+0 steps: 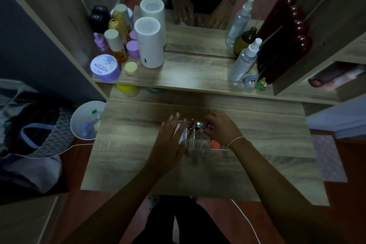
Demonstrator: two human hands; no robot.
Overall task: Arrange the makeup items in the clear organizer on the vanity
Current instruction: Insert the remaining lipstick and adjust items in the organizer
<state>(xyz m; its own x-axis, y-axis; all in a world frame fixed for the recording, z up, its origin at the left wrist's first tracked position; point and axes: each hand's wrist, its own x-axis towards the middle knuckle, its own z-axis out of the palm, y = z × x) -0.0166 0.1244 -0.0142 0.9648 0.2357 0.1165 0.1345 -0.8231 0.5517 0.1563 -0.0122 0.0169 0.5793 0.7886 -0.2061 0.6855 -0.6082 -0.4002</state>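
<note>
The clear organizer point(198, 142) stands in the middle of the wooden vanity top point(138, 154), between both hands. Several small makeup items stand in its slots, among them a white tube with dark lettering point(183, 134) and a shiny silver-capped piece point(198, 125). My left hand point(170, 140) rests flat against the organizer's left side, fingers spread. My right hand point(221, 128) sits at the organizer's right rear corner, fingertips pinched around something small and dark near the silver cap; the dim light hides what it is.
On the raised shelf point(178, 79) stand a purple jar point(105, 67), amber bottles, two white cylinders point(148, 41), spray bottles point(243, 59) and small figurines. A mirror behind reflects the hands. A white bin point(85, 121) and bags lie on the floor at left.
</note>
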